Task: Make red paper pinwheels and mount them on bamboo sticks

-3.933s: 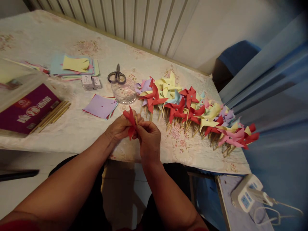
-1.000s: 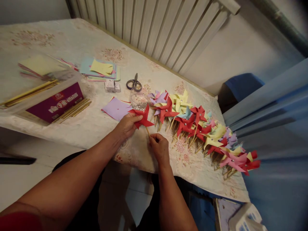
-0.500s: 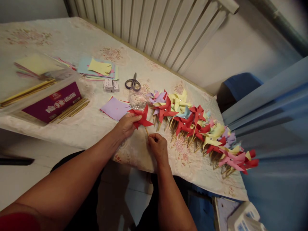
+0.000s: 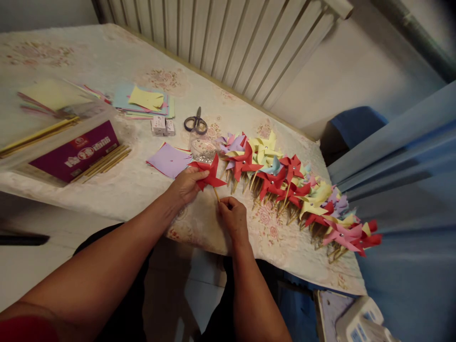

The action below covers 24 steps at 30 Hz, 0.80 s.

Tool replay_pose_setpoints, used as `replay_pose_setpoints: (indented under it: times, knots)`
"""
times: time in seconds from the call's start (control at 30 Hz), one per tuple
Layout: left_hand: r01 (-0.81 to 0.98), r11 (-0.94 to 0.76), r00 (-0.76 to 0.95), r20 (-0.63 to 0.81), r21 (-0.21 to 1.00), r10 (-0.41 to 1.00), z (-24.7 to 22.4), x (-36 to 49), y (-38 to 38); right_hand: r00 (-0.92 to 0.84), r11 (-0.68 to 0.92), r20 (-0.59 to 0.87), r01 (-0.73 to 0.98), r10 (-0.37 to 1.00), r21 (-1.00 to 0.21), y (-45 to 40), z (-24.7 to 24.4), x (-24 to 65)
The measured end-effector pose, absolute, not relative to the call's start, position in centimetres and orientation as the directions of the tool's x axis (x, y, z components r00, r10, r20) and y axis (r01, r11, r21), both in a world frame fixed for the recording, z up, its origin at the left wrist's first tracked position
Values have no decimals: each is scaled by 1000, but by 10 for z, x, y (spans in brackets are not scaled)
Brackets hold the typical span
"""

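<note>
At the left of the frame, a bin (image 4: 71, 136) with a purple label (image 4: 75, 154) is seen, and long yellow sticks (image 4: 39, 136) are laid at its top; whether they are held inside or rested on the rim cannot be told for certain. More sticks are placed on the table (image 4: 203, 223) along its front. Near the centre, metal pins (image 4: 204, 158) are held in a clear dish (image 4: 200, 142). Two small boxes (image 4: 158, 126) are set side by side left of the scissors (image 4: 195, 124).

Just below the dish, one blade of the red pinwheel (image 4: 213, 175) is pinched by the left hand (image 4: 188, 185), while its stem (image 4: 216, 193) is gripped lower down by the right hand (image 4: 233, 216). Almost four seconds ago the red paper was seen edge-on and both hands were bunched together; now its blades are shown spread, and the hands are parted.
</note>
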<state>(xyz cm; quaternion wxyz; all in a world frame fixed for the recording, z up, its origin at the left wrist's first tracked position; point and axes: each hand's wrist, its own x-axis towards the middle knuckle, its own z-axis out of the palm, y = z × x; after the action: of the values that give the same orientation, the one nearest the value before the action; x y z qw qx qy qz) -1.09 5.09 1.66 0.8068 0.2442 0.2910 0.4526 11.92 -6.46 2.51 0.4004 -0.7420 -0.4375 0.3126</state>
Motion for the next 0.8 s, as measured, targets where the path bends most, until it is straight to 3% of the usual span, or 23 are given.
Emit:
replay_pose_setpoints:
  times: [0.8]
  knots:
    - [-580, 483, 430, -257, 656, 865, 15, -10, 53, 423, -295, -114, 390, 899, -873, -65, 21, 118]
